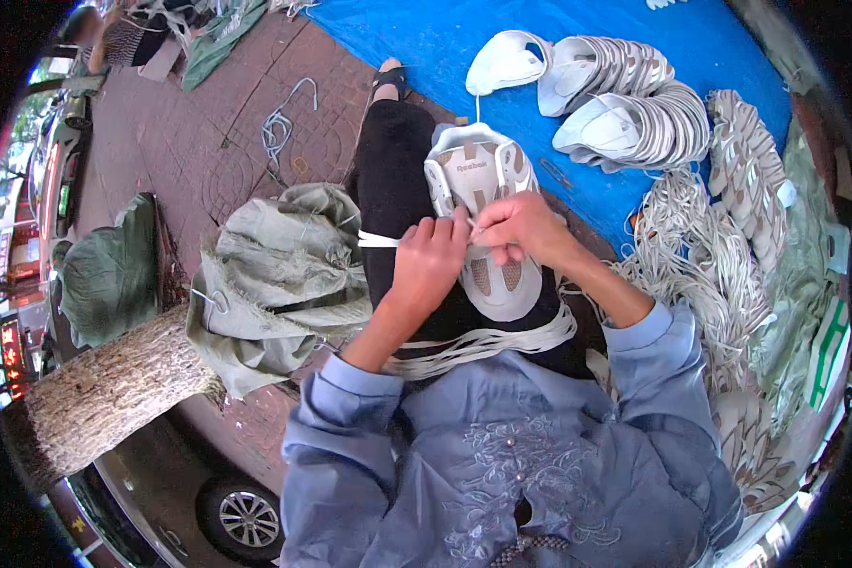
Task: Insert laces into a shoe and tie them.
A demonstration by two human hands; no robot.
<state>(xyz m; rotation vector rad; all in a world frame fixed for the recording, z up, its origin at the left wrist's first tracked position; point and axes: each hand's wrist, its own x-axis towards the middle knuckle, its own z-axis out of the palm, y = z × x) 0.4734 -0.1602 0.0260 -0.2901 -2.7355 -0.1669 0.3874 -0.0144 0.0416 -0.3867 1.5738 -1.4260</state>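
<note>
A white and grey shoe upper (504, 295) with tan patches lies across my lap, its tongue end pointing away from me. My left hand (428, 265) is closed over the left side of the upper, gripping a flat white shoelace (377, 240) whose end sticks out to the left. Close against it, my right hand (528, 229) pinches thumb and fingers together over the middle of the upper. A bit of the lace shows between the two hands; the fingers hide the rest. More white laces (483, 348) lie in a bundle across my lap.
Stacked shoe uppers (625, 128) sit on a blue tarp (398, 38) at the far right. Beside them lies a tangled heap of white laces (696, 251). To my left are a crumpled grey-green sack (284, 256), a tree trunk (123, 388) and a parked car (170, 473).
</note>
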